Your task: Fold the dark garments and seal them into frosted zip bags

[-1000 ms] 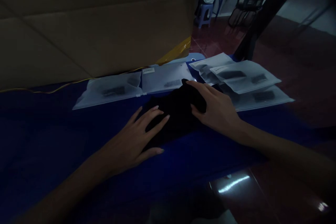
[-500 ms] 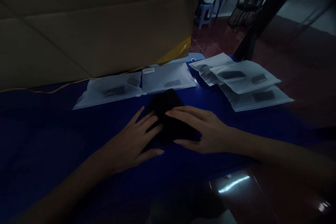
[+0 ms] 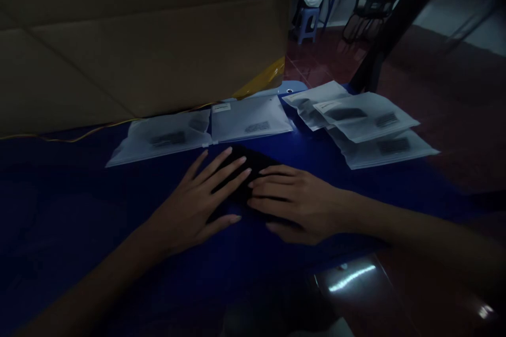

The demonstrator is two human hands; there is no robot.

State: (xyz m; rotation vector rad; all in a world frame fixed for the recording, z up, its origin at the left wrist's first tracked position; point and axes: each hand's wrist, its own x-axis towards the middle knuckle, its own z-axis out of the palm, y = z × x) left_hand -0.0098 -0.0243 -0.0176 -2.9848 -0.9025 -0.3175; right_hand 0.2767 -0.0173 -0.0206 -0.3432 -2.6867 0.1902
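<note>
A black, soft-looking piece of cloth lies on the blue table top; its exact kind is too dark to make out. My left hand rests on its left side, palm down with the fingers spread. Over its right side lies my right hand, flat, the fingers stretched toward the left hand. The two hands' fingertips are close together without gripping. Much of the cloth is hidden beneath them.
Behind the hands lie two frosted zip bags, a left one and a middle one. Several more bags overlap at the right. A big cardboard box stands at the back, a yellow wire along its base. Beyond, a person sits on a stool.
My right hand has gone from a curled hold on the black cloth to lying flat on it. The cloth's raised far end has come down. My left fingers have moved slightly farther away from me.
</note>
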